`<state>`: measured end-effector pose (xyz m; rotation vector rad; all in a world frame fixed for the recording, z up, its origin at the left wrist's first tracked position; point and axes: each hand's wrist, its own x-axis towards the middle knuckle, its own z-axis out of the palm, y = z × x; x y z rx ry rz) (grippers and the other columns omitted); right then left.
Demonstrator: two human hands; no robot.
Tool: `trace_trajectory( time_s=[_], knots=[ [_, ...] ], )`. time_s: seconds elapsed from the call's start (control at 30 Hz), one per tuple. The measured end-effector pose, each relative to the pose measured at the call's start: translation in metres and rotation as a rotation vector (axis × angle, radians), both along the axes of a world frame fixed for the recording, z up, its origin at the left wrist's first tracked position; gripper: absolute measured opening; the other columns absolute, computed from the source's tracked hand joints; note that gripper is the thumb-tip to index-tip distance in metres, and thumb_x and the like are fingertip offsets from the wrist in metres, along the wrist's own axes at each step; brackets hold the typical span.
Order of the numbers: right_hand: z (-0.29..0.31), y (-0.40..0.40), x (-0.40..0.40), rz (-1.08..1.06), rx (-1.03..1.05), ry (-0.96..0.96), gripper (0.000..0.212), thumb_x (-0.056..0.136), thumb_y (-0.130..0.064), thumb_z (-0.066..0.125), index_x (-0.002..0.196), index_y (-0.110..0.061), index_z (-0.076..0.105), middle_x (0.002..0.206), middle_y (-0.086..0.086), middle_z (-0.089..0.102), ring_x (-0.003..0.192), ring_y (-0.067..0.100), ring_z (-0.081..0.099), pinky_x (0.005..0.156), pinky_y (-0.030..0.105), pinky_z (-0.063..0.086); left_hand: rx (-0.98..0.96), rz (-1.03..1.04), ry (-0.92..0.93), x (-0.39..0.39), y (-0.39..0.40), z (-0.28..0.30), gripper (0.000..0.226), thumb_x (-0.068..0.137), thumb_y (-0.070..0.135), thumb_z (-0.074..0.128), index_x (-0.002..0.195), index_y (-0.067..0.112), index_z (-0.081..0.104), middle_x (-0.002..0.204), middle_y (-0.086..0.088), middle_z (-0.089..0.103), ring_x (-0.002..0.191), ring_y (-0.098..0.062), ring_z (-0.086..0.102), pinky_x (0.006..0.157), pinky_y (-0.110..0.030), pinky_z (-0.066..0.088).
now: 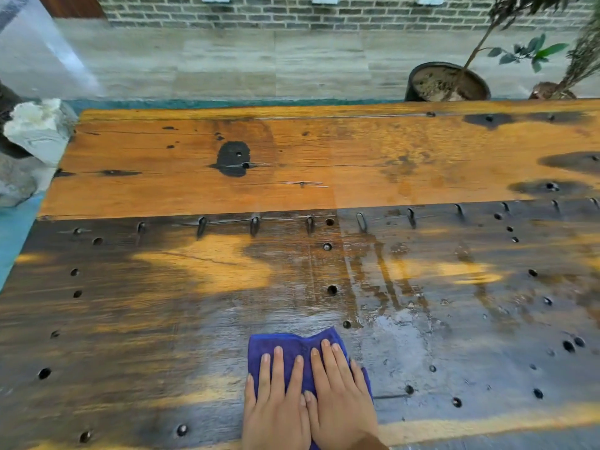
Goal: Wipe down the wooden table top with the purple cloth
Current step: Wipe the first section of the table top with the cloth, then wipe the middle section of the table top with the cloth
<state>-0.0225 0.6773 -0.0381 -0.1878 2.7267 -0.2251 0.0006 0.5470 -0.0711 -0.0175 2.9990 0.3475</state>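
Wooden table top [292,164] fills nearly the whole view, its long axis running left to right: a pale orange plank lies along the far side and a darker plank peppered with round holes lies nearer the person. Taking the purple cloth [285,347] as the landmark, the boards just to its right and beyond it carry a shiny wet film with streaks, while the boards to its left look dull and, as far as the blur lets me judge, dry. Far beyond the cloth, past the table's far edge, stands a potted plant [448,81] to the right; off the table's left end sits a pale rock [39,128].

The cloth lies flat on the near plank, close to the near edge and roughly mid-length. Both hands sit on it side by side, touching, fingers straight and pressing down: the left hand [276,404] over its left half, the right hand [341,397] over its right half. Neither is nearer; the cloth is under both palms. Most of the unwiped surface appears to lie leftward and away, so the next stroke likely pushes that way.
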Motion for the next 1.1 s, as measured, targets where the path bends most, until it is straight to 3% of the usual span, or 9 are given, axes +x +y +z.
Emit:
trace_trajectory(
  time_s=[0.1, 0.23, 0.43, 0.6, 0.67, 0.73, 0.83, 0.97, 1.1],
  knots=[
    [0.002, 0.002, 0.001, -0.006, -0.003, -0.004, 0.062, 0.077, -0.051, 0.051, 0.128, -0.018, 0.064, 0.136, 0.003, 0.057, 0.123, 0.021, 0.056, 0.108, 0.037, 0.008, -0.003, 0.007, -0.018, 0.002, 0.004, 0.0, 0.059, 0.095, 0.047, 0.003, 0.152, 0.033, 0.007, 0.162, 0.002, -0.013, 0.149, -0.019, -0.009, 0.114, -0.044, 0.006],
    [-0.001, 0.023, 0.002, -0.02, -0.009, -0.012, 0.063, 0.078, -0.052, 0.045, 0.127, -0.019, 0.064, 0.136, 0.003, 0.057, 0.122, 0.021, 0.057, 0.101, 0.04, 0.024, -0.006, 0.024, -0.002, 0.0, 0.026, -0.002, 0.063, 0.083, 0.041, 0.037, 0.144, 0.026, 0.032, 0.163, 0.001, -0.008, 0.149, -0.019, -0.007, 0.116, -0.044, 0.003],
    [-0.006, 0.101, -0.004, -0.063, -0.005, 0.017, 0.067, 0.076, -0.051, 0.043, 0.13, -0.016, 0.062, 0.144, 0.003, 0.046, 0.125, 0.022, 0.054, 0.104, 0.039, 0.024, -0.043, -0.056, -0.038, -0.012, 0.102, -0.003, 0.071, 0.075, 0.044, 0.044, 0.145, 0.028, 0.041, 0.161, -0.008, 0.018, 0.15, -0.021, -0.006, 0.113, -0.048, 0.009],
    [-0.013, 0.153, -0.019, -0.086, -0.047, 0.204, 0.061, 0.093, -0.048, 0.02, 0.147, -0.019, 0.018, 0.162, -0.004, -0.012, 0.147, 0.01, -0.009, 0.11, 0.039, 0.019, -0.02, -0.1, -0.103, -0.027, 0.149, -0.008, 0.067, 0.072, 0.047, 0.048, 0.137, 0.031, 0.046, 0.159, -0.006, 0.023, 0.15, -0.02, -0.004, 0.112, -0.044, 0.011],
    [-0.016, 0.157, -0.027, -0.058, -0.044, 0.191, 0.069, 0.091, -0.047, 0.024, 0.152, -0.017, 0.01, 0.163, 0.0, -0.004, 0.147, 0.012, -0.012, 0.108, 0.04, 0.02, -0.006, -0.09, -0.121, -0.029, 0.152, -0.012, 0.068, 0.073, 0.046, 0.048, 0.139, 0.032, 0.043, 0.163, -0.004, 0.01, 0.15, -0.02, -0.001, 0.112, -0.044, 0.012],
    [-0.016, 0.156, -0.031, -0.047, -0.022, 0.154, 0.072, 0.084, -0.046, 0.034, 0.146, -0.009, 0.029, 0.154, 0.008, 0.034, 0.147, 0.013, -0.009, 0.107, 0.041, 0.019, -0.007, -0.09, -0.146, -0.031, 0.151, -0.011, 0.068, 0.074, 0.046, 0.048, 0.141, 0.032, 0.042, 0.164, -0.003, 0.002, 0.15, -0.02, -0.001, 0.112, -0.044, 0.013],
    [-0.013, 0.158, -0.05, 0.011, -0.005, 0.072, 0.061, 0.084, -0.045, 0.036, 0.128, -0.011, 0.062, 0.135, 0.009, 0.057, 0.142, 0.021, 0.029, 0.113, 0.038, 0.005, 0.009, -0.04, -0.187, -0.047, 0.157, -0.006, 0.066, 0.077, 0.045, 0.047, 0.141, 0.031, 0.044, 0.161, -0.005, 0.016, 0.15, -0.02, 0.001, 0.113, -0.044, 0.01],
    [-0.017, 0.154, -0.092, 0.058, 0.024, 0.086, 0.062, 0.076, -0.045, 0.054, 0.126, -0.009, 0.064, 0.135, 0.011, 0.058, 0.124, 0.028, 0.055, 0.11, 0.042, 0.012, 0.023, -0.027, -0.256, -0.089, 0.157, 0.004, 0.057, 0.085, 0.042, 0.041, 0.138, 0.027, 0.054, 0.152, -0.007, 0.039, 0.145, -0.023, 0.021, 0.112, -0.044, 0.009],
    [-0.027, 0.146, -0.129, 0.085, 0.024, 0.034, 0.066, 0.092, -0.047, 0.034, 0.15, -0.015, 0.032, 0.158, 0.009, 0.024, 0.147, 0.027, 0.016, 0.117, 0.049, 0.004, -0.007, -0.026, -0.296, -0.128, 0.15, 0.004, 0.058, 0.094, 0.043, 0.027, 0.149, 0.029, 0.034, 0.159, -0.005, 0.022, 0.147, -0.028, 0.019, 0.111, -0.046, 0.006]
  ],
)
